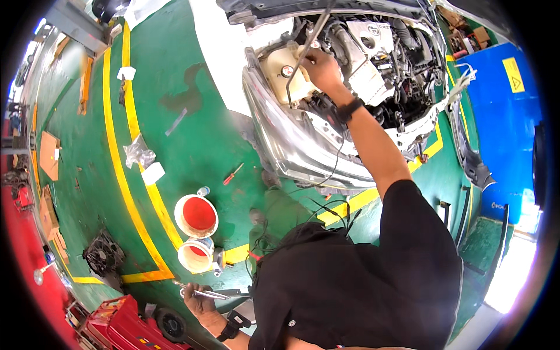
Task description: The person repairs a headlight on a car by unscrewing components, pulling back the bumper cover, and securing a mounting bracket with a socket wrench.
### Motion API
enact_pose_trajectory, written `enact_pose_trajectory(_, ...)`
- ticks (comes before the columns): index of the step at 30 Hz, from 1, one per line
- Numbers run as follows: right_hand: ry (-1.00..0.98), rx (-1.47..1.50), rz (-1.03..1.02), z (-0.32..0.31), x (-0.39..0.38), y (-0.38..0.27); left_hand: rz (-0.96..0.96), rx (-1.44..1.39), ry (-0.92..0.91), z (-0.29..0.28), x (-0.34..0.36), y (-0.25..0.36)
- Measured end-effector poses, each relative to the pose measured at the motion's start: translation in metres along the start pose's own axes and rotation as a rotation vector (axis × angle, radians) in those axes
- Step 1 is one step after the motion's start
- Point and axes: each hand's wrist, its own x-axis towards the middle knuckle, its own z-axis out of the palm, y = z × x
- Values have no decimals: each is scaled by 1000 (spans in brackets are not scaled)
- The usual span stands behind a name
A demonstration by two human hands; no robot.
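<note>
One car (pixel 364 83) fills one o'clock, engine bay (pixel 408 67) exposed; one fan unit (pixel 104 252) lies out at eight, so work looks midway, with closing up left. At twelve, the right hand (pixel 324 69) curls beside one pale reservoir (pixel 274 67), its grip unclear. Two buckets (pixel 179 214) stand at eight. At seven, the left hand (pixel 201 304) closes around metal tools (pixel 214 295), uncountable. One screwdriver (pixel 233 174) lies at nine.

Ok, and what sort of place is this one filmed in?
Most likely a car repair workshop: a car stands with its engine exposed, a red screwdriver lies on the green floor, and yellow lines mark out areas.
</note>
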Motion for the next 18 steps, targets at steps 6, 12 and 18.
enact_pose_trajectory(6,-232,-75,-441,59,96,-7,50,-30,125,43,-36,-35)
enact_pose_trajectory(12,-269,-156,-664,95,119,-15,79,-111,151,44,-58,-48)
enact_pose_trajectory(18,-297,-359,-853,111,126,-2,107,-160,208,50,-63,-57)
